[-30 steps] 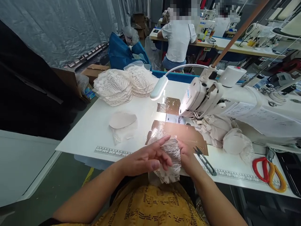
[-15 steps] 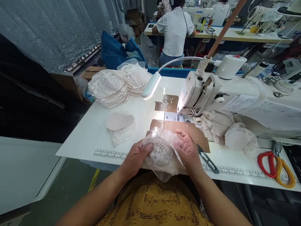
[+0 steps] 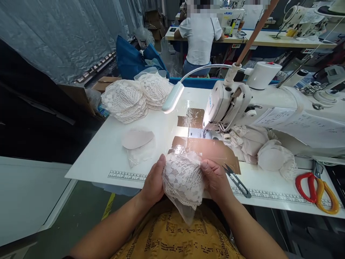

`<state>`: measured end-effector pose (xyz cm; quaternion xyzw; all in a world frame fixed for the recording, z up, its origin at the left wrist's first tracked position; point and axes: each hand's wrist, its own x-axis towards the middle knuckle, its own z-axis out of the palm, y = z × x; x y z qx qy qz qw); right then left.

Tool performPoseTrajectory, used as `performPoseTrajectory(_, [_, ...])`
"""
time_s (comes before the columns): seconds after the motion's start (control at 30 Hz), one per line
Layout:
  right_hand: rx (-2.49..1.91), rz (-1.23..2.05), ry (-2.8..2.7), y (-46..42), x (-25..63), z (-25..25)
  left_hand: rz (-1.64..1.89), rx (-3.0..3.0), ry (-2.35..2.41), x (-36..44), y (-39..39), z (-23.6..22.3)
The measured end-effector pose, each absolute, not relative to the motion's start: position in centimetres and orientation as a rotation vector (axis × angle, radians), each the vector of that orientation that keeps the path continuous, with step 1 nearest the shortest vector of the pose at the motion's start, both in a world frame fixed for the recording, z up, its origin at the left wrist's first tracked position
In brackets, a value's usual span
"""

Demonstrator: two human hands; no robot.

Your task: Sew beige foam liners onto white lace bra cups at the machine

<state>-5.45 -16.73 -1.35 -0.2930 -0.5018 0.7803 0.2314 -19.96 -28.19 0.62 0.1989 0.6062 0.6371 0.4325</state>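
A white lace bra cup (image 3: 183, 180) with a sheer mesh edge is held up over the table's front edge, its lace side towards me. My left hand (image 3: 154, 181) grips its left edge, thumb pointing up. On the opposite edge my right hand (image 3: 215, 180) pinches the cup between thumb and fingers; some fingertips are hidden behind it. Just right of that hand lie grey thread snips (image 3: 237, 182). Beyond the cup stands a white sewing machine (image 3: 229, 104), with brown tape (image 3: 207, 145) on the table around its needle plate.
Stacked lace cups (image 3: 126, 100) lie at the back left, and a beige cup piece with mesh (image 3: 138, 144) nearer. More pieces (image 3: 276, 158) sit under the machine arm. Red-and-orange scissors (image 3: 316, 192) rest at right. A lamp (image 3: 174, 98) overhangs the table (image 3: 94, 158). A person (image 3: 198, 39) sits ahead.
The cup has been turned and spread so its full lace face shows, with the mesh point hanging lower. My hands have shifted to its two side edges.
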Motion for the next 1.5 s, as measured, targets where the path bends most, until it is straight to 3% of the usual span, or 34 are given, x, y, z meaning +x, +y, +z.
performPoseTrajectory(0.23, [-0.715, 2.259, -1.324, -16.8, -5.5, -0.6, 1.567, 0.526, 1.519, -20.3, -28.5, 0.7])
performPoseTrajectory(0.4, [-0.847, 2.275, -1.042, -16.7, -5.6, -0.8, 1.594, 0.304, 1.06, -20.6, -28.0, 0.7])
performPoseTrajectory(0.53, [-0.829, 2.09, -1.183, -16.6, -5.5, -1.0, 1.471, 0.252, 0.769, -19.7, -28.3, 0.8])
performPoseTrajectory(0.67, [-0.834, 1.939, -1.45, -16.5, -5.6, -1.0, 1.408, 0.339, 0.944, -18.0, -28.6, 0.5])
performPoseTrajectory(0.77, [-0.836, 1.957, -1.303, -16.0, -5.4, -1.0, 1.364, 0.437, 1.137, -18.2, -29.0, 0.3])
performPoseTrajectory(0.9, [-0.832, 1.982, -1.197, -15.0, -4.8, -0.3, 1.231, 0.858, 1.463, -21.1, -30.1, 1.1])
performPoseTrajectory(1.03, [-0.726, 1.989, -1.562, -15.1, -4.7, 0.7, 1.253, 1.298, 1.754, -23.3, -29.9, 3.2])
performPoseTrajectory(1.23, [-0.56, 1.78, -1.957, -16.2, -5.2, 1.4, 0.95, 1.413, 1.598, -23.0, -27.7, 4.6])
performPoseTrajectory(1.5, [-0.606, 1.452, -1.997, -15.7, -5.6, 2.1, 0.954, 1.386, 1.443, -22.5, -26.8, 4.1])
